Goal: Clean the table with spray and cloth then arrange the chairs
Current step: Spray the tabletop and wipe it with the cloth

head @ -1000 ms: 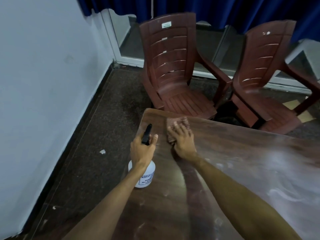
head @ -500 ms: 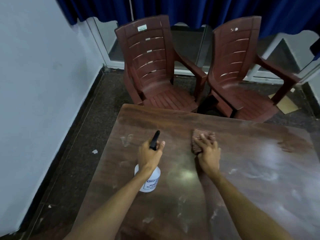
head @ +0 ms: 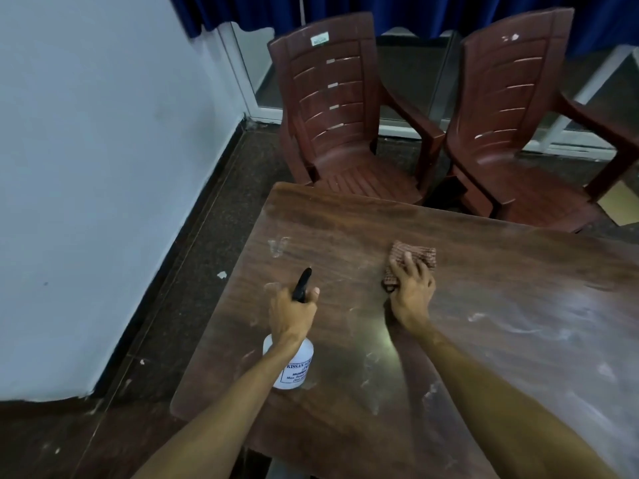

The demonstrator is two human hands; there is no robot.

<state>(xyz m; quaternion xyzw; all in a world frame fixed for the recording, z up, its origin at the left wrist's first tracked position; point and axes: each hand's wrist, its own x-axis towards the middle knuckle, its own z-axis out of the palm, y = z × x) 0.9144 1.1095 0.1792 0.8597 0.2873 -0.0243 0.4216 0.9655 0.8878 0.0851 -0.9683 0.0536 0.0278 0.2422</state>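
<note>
A dark wooden table [head: 345, 223] with white smears fills the lower right. My left hand [head: 292, 314] grips the black trigger head of a white spray bottle [head: 294, 366] standing near the table's left edge. My right hand [head: 411, 292] lies flat on a reddish-brown checked cloth [head: 420, 254], pressing it onto the tabletop near the middle. Two maroon plastic armchairs stand beyond the far edge: the left chair [head: 332, 98] faces the table, and the right chair [head: 511, 108] stands beside it, touching it at the armrest.
A white wall [head: 103, 167] runs along the left with a strip of dark speckled floor [head: 193, 257] between it and the table. Blue curtains [head: 432, 8] and a glass door frame stand behind the chairs. A tan tile patch [head: 619, 205] lies at the far right.
My right hand has slid the cloth from the far left corner toward the table's middle. My left hand stays on the bottle. The view has swung right and back.
</note>
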